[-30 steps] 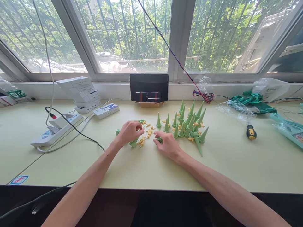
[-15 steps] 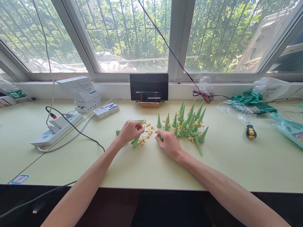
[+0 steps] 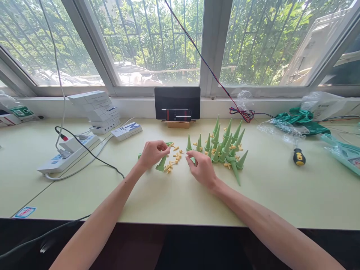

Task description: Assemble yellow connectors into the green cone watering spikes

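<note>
My left hand (image 3: pixel 153 153) hovers at the left of the small parts, thumb and fingertips pinched together; whatever is between them is too small to make out. Beneath and beside it lie green cone-shaped spikes (image 3: pixel 161 164), partly covered by the hand. My right hand (image 3: pixel 201 168) is curled, with thumb and forefinger close together and a green spike (image 3: pixel 193 160) partly showing inside its grip. Between the hands are several small yellow valve-like pieces (image 3: pixel 176 157). To the right stands a cluster of upright green spikes (image 3: pixel 225 150), some with yellow pieces among them.
A tablet (image 3: pixel 177 99) and phone (image 3: pixel 179 115) stand at the back. On the left are a power strip (image 3: pixel 69 153), a black cable (image 3: pixel 95 155) and stacked white boxes (image 3: pixel 97 110). A screwdriver (image 3: pixel 299 156) and green plastic bag (image 3: pixel 298 120) lie on the right.
My left hand has shifted slightly left and up, with its fingers drawn closer together. My right hand has moved a little up and right, carrying the green piece with it.
</note>
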{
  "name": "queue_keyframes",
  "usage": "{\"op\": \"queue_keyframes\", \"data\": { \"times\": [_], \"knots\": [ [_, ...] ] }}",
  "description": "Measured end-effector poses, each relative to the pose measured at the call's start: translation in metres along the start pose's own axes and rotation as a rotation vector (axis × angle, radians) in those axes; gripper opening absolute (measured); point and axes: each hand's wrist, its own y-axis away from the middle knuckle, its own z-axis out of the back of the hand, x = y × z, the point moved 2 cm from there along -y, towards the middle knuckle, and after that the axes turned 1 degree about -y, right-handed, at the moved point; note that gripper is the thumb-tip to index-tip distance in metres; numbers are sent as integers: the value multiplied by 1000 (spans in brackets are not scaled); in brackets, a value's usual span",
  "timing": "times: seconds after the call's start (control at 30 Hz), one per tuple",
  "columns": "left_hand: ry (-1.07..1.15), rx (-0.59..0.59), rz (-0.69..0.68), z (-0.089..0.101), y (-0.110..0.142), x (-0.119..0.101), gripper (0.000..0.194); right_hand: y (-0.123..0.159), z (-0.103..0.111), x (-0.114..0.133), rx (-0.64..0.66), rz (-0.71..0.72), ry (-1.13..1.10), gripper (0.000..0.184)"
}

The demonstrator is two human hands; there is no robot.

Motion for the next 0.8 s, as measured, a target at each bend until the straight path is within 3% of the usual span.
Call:
{"op": "queue_keyframes", "data": {
  "times": [0.1, 0.2, 0.33, 0.8],
  "knots": [
    [205, -2, 73, 1, 0, -2, 26, 2, -2, 7, 43, 24, -68, 20],
    [388, 50, 138, -2, 2, -5, 31, 5, -6, 11, 133, 34, -119, 30],
    [581, 130, 205, -10, 6, -12, 34, 6, -10, 10, 229, 36, -163, 28],
    [651, 69, 165, -36, 15, -19, 29, 5, -12, 1, 190, -13, -116, 16]
  ]
}}
